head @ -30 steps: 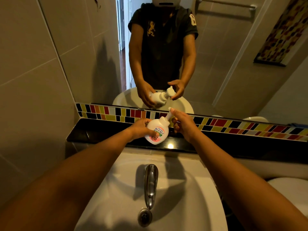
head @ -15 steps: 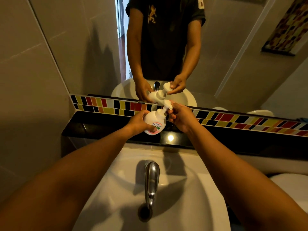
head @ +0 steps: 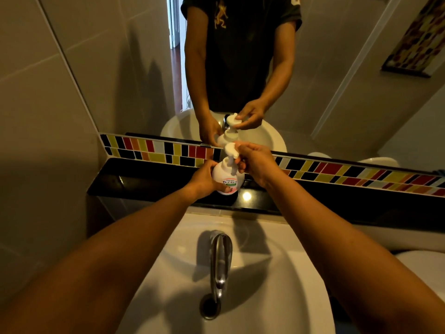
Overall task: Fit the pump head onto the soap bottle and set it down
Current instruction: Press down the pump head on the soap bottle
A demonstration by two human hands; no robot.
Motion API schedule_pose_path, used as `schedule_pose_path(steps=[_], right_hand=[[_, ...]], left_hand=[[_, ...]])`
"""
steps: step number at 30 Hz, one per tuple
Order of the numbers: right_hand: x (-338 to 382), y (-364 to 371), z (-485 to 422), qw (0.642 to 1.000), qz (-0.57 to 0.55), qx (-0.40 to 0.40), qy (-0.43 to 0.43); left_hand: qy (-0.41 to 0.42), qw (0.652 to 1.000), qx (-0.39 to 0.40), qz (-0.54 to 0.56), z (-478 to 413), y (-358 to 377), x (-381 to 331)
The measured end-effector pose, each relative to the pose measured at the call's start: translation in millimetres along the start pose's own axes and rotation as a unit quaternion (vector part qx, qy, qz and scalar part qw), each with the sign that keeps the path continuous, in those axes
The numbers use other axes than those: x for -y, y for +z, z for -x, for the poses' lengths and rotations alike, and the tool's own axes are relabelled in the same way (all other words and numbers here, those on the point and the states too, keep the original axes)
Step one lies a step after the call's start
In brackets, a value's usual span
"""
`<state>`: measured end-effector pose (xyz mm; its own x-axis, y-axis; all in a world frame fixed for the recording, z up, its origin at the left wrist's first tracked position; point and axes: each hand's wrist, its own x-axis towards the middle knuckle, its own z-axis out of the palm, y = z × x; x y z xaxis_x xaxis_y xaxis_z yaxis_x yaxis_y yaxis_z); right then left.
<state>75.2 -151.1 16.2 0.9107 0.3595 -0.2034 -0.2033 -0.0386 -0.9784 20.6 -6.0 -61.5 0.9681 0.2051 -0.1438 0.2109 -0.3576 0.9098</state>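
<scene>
A round white soap bottle with a pink and green label stands upright on the black ledge behind the basin. My left hand wraps around its left side. The white pump head sits on the bottle's neck, nozzle pointing left. My right hand grips the pump head and collar from the right, fingers curled around them. The bottle's base looks to be touching the ledge. The mirror repeats both hands and the bottle.
A chrome tap rises over the white basin below my arms. A strip of coloured mosaic tiles runs under the mirror. A tiled wall closes the left side.
The bottle went from tilted to upright and came down to the ledge. My right hand stayed on the pump head, which now sits straight on the neck. The camera tilted down.
</scene>
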Motion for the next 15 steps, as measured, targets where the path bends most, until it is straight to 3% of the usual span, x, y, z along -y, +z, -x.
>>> schedule_pose_path(steps=[15], right_hand=[[-1.7,8.4,-3.6,0.999,0.003,-0.053,-0.005]], left_hand=[[0.005,1.000,0.014,0.008,-7.5,-2.4,3.7]])
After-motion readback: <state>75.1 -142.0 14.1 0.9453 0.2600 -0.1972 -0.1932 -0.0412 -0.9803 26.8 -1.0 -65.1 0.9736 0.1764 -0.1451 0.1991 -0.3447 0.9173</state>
